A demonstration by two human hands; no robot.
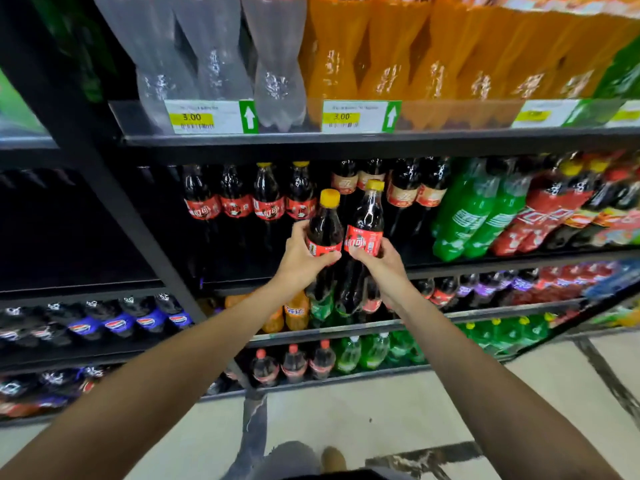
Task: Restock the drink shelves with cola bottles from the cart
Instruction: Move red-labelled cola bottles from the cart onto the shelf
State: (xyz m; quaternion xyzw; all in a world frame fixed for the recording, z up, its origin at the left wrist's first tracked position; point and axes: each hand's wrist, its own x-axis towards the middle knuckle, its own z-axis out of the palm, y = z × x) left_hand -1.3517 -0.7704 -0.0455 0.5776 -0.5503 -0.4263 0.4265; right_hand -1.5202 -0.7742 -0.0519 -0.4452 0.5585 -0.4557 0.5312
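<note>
Large clear bottles (214, 53) at 11 o'clock, top row. Orange soda bottles (398, 46) beside them, 12 to 2 o'clock. Two white price tags below, left tag (211, 116) and right tag (360, 116); each has a yellow panel reading 3.00 and a green up-arrow. Green soda bottles (474, 216) at 3 o'clock, tilted. Small orange bottles (296, 311) at 6 o'clock, pale green bottles (374, 351) at 5 o'clock. Pale floor (381, 410) with dark veined strips at 6 o'clock; tan shoe toe (333, 459) at the bottom edge.
</note>
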